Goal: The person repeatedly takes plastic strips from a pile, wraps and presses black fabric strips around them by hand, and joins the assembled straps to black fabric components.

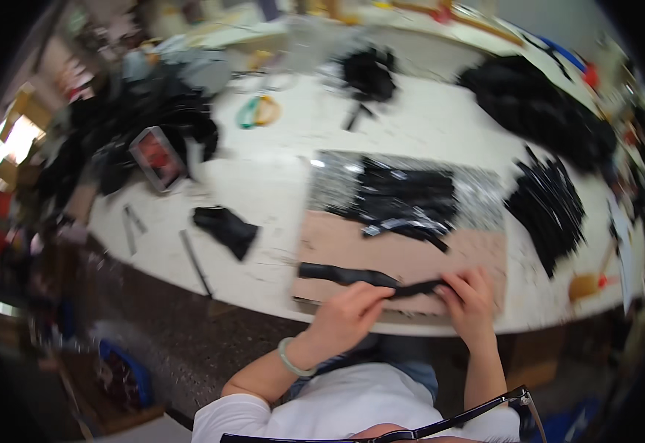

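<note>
My left hand [350, 314] and my right hand [471, 301] pinch a narrow black strip [417, 288], one at each end, stretched low over the near edge of a board. A wider dark strip [337, 274] lies on the board just left of it; I cannot tell whether the two are joined. Under them is the pinkish-brown face of the board [403, 244]. Across its far part, on a grey speckled sheet [481, 196], rests a pile of shiny black strips [407, 193]. The fingertips partly hide the strip's ends.
A fanned bundle of black strips [550, 210] lies right, below a large black heap [536, 103]. Left are a folded black piece [226, 230], a phone [158, 159] and a dark pile [145, 111]. Rolls of green and yellow tape [259, 112] sit farther back on the white table [278, 173].
</note>
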The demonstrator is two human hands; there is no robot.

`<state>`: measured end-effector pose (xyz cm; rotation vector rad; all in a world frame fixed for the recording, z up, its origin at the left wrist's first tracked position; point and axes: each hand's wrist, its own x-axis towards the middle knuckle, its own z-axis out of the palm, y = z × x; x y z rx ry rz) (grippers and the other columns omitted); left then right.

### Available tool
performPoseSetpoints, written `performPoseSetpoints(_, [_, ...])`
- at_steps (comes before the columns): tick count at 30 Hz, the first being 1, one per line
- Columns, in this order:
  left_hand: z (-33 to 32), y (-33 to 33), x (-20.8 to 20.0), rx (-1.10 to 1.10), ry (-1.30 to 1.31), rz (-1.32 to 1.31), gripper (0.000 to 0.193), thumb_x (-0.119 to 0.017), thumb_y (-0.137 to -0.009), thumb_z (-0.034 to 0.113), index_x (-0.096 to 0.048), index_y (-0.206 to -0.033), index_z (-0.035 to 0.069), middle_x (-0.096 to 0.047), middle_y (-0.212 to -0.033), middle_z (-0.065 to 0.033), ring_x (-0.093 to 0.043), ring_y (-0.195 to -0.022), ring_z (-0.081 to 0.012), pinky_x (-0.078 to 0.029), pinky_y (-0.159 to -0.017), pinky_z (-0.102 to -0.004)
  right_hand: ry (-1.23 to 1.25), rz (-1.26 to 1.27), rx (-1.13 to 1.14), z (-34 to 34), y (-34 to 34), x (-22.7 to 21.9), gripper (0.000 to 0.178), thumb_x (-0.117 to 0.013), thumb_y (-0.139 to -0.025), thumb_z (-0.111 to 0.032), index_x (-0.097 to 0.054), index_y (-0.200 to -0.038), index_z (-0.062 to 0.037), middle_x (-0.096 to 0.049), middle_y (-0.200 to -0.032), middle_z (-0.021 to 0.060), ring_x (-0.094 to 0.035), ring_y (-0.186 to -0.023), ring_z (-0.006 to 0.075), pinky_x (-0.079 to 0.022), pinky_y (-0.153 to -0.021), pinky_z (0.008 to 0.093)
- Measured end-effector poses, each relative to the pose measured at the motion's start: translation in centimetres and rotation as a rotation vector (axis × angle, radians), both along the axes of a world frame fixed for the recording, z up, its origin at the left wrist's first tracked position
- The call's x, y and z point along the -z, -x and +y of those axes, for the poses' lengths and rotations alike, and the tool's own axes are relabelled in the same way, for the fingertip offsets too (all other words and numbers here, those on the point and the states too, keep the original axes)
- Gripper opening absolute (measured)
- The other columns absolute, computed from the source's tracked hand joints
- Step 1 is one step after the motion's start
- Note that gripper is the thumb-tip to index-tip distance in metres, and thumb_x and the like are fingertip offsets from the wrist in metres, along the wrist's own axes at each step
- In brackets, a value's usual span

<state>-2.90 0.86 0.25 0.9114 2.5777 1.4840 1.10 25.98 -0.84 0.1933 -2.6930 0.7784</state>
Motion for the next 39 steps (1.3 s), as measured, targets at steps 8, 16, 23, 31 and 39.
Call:
performPoseSetpoints(8, [-14.4, 7.5, -5.4, -0.624, 0.127, 0.163, 0.057, -0.081, -0.074, 0.015, -0.056, -0.124, 0.002, -0.054, -0.122, -0.0133, -0.052, -0.108, -0.0281, -0.044, -0.092, -0.0357, 0.449, 0.041, -0.005, 1.1, -1.0, 0.5, 0.015, -0.071, -0.07, 0.002, -0.063, -0.081, -0.003, -0.059, -0.082, 0.0081, -0.053, -0.08, 0.0235, -0.04, -0.072, 0.0333])
performPoseSetpoints(16, [-33.3, 22.1, -7.0, -0.917, 0.755, 0.442, 0.102, -0.088, -0.063, 0.023, -0.031, -0.146, 0.005, -0.037, -0.145, -0.017, -0.033, -0.134, -0.0367, -0.032, -0.109, -0.0466, 0.628, 0.016, -0.019, 2.5, -0.9, 1.9, 0.018, -0.07, -0.069, 0.009, -0.064, -0.083, 0.0005, -0.055, -0.075, 0.0057, -0.05, -0.072, 0.0155, -0.038, -0.063, 0.0253])
performPoseSetpoints(23, [-35.0, 28.1, -7.0, -0.941, 1.068, 0.122, 0.132, -0.093, -0.053, 0.036, -0.012, -0.154, 0.01, -0.017, -0.159, -0.0139, -0.015, -0.147, -0.0316, -0.028, -0.114, -0.0477, 0.681, -0.02, 0.093, 2.7, -1.2, 2.1, 0.017, -0.066, -0.072, 0.01, -0.064, -0.087, 0.0013, -0.051, -0.078, 0.0057, -0.049, -0.071, 0.0144, -0.038, -0.064, 0.0239])
performPoseSetpoints(31, [-36.2, 29.7, -6.1, -0.933, 1.066, 0.129, 0.095, -0.086, -0.067, 0.028, -0.037, -0.146, 0.011, -0.041, -0.148, -0.0059, -0.033, -0.138, -0.0332, -0.035, -0.11, -0.045, 0.629, -0.03, 0.137, 3.2, -1.4, 2.7, 0.018, -0.066, -0.069, 0.01, -0.064, -0.084, 0.0009, -0.051, -0.075, 0.0065, -0.05, -0.071, 0.0158, -0.039, -0.065, 0.0259])
performPoseSetpoints(39, [-29.0, 28.5, -5.2, -0.791, 0.428, 0.651, 0.039, -0.064, -0.088, 0.015, -0.059, -0.125, 0.004, -0.059, -0.124, -0.017, -0.052, -0.115, -0.0345, -0.039, -0.101, -0.0422, 0.554, -0.083, 0.047, 2.8, -1.8, 0.0, 0.024, -0.068, -0.067, 0.01, -0.068, -0.088, -0.0008, -0.058, -0.087, 0.0097, -0.055, -0.076, 0.0179, -0.042, -0.067, 0.0265])
